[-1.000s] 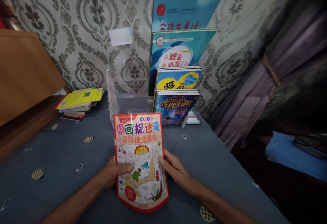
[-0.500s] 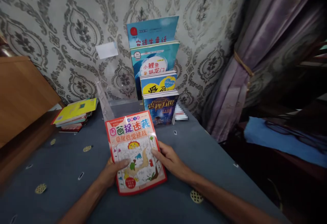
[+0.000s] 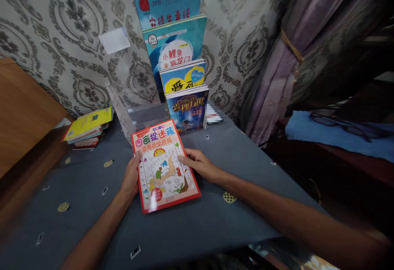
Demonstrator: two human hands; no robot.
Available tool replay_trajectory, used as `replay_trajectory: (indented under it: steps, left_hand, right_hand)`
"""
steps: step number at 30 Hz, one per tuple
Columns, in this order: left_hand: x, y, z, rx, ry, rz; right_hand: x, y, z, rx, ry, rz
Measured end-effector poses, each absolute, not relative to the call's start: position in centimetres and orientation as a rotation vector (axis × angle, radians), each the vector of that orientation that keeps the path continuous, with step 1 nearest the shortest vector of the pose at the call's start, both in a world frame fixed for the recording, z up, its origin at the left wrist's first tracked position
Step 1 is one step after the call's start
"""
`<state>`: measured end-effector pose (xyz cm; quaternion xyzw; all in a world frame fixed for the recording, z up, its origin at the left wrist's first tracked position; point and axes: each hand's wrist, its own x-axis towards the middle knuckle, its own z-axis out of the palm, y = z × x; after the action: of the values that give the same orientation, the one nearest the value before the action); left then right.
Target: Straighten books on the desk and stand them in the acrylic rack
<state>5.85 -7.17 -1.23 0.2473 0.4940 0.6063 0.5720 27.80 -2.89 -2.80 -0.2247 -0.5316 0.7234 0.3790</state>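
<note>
Head view: left hand (image 3: 131,175) and right hand (image 3: 201,165) grip a red book (image 3: 166,169) by opposite edges, open tablecloth (image 3: 243,159) rightward.

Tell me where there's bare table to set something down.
Left, between the book pile and your left hand. Right, between your right hand and the right edge of the table. It's crowded at back, around the standing books; the held book takes the middle.

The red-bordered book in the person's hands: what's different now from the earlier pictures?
The left hand has moved up the left edge of the red-bordered book, its thumb no longer reaching across the cover. The book's bottom edge, bowed earlier, now looks straighter. The right hand still holds the right edge; the standing books and the yellow-topped stack look unchanged, though the camera's view has shifted.
</note>
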Motion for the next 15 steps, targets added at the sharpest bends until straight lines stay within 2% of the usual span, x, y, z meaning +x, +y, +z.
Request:
replay_trajectory:
  steps: [5, 10, 15]
  left_hand:
    - [4.1, -7.1, -0.7, 0.746, 1.227, 1.212]
    - [1.9, -6.7, -0.1, 1.026, 1.266, 0.813]
    - [-0.1, -4.9, 0.3, 1.478, 1.547, 0.582]
  right_hand:
    - [27.8, -2.3, -3.2, -0.639, -1.260, 1.965]
    - [28.2, -0.7, -4.2, -0.757, -1.337, 1.712]
    - [28.7, -0.4, -4.5, -0.826, -1.660, 1.539]
